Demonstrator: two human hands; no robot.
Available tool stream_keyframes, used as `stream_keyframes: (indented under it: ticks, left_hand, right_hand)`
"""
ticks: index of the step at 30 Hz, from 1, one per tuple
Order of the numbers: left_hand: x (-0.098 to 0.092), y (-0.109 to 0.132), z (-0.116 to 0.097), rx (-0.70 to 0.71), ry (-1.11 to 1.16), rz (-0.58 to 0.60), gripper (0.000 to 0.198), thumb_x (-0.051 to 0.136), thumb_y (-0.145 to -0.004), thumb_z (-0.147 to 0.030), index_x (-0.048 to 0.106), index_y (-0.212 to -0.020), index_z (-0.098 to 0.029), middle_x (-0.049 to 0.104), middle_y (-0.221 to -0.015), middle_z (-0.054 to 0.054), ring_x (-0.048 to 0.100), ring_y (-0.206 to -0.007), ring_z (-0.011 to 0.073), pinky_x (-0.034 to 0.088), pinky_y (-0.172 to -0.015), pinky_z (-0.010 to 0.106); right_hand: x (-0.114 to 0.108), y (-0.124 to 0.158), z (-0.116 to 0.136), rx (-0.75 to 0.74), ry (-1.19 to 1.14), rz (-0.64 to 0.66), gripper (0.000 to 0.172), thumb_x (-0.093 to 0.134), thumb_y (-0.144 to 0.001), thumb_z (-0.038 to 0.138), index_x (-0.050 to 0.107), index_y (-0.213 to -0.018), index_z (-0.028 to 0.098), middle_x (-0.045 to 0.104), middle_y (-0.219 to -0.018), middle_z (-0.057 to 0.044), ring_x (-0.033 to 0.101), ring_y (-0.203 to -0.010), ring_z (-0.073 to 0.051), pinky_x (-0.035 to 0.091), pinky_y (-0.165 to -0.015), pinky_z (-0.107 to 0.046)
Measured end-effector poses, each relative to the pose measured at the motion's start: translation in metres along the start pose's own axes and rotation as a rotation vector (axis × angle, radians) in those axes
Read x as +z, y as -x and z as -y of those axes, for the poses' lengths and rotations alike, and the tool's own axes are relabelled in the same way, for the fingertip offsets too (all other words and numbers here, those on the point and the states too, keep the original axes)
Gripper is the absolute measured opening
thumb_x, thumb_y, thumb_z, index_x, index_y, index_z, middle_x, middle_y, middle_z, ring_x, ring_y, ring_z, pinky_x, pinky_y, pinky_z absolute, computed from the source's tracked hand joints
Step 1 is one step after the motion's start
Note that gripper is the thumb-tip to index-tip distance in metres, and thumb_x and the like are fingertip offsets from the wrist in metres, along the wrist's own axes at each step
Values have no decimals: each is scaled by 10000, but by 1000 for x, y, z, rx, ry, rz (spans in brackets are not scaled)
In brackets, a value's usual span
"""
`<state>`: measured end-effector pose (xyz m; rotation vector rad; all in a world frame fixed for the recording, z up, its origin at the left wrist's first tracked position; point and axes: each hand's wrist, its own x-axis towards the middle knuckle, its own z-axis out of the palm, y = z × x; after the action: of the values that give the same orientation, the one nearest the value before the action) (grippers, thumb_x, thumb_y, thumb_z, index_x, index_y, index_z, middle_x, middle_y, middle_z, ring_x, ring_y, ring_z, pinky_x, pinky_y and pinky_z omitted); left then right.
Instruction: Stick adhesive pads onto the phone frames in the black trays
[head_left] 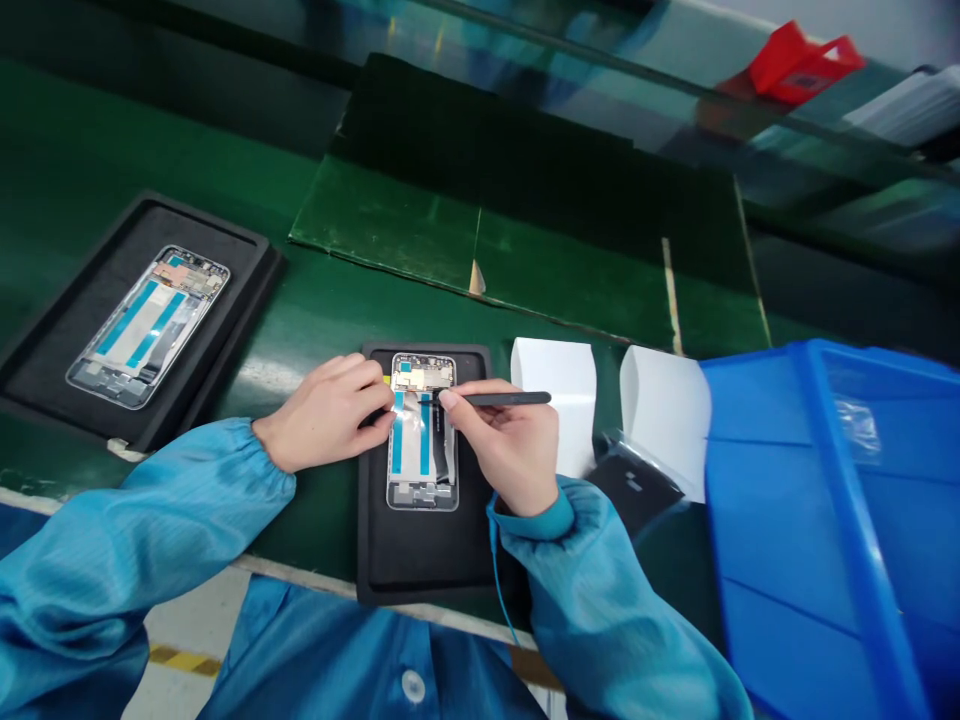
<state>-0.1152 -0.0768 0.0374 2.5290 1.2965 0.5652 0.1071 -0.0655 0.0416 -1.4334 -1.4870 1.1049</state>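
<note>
An opened phone body [424,440], with blue adhesive strips and a bare circuit board at its top, lies in a black foam tray [424,555] in front of me. My left hand [330,412] is closed, its curled fingertips at the phone's upper left edge; whatever they pinch is hidden. In my right hand [514,440] I grip slim black tweezers [502,399] between thumb and fingers. Their thin tip points left over the phone, just below the circuit board. A blue cord [495,560] hangs from my right cuff.
A second opened phone [150,325] rests on stacked black trays [45,345] at left. To the right are two curled white sheets [555,375], a dark item in clear plastic [636,485] and a blue bin [772,500]. A green board [555,265] lies behind; a red holder [802,65] sits farther back.
</note>
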Motion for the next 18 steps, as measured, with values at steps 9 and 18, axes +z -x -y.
stream_keyframes:
  ticks: [9, 18]
  left_hand:
    - [1, 1, 0, 6, -4, -11, 186, 500, -934, -263, 634, -842, -174, 564, -810, 39, 478, -757, 174, 401, -700, 309]
    - [1, 1, 1, 7, 0, 2, 202, 488, -946, -267, 642, -858, -169, 565, -822, 42, 480, -764, 176, 407, -704, 316]
  right_hand:
    - [4, -1, 3, 5, -19, 1, 192, 784, -780, 351, 727, -802, 170, 733, -729, -44, 672, -564, -160, 563, -529, -254]
    - [2, 0, 0, -15, 14, 9, 168, 771, -794, 324, 724, -807, 164, 731, -739, -40, 660, -551, -146, 545, -498, -233]
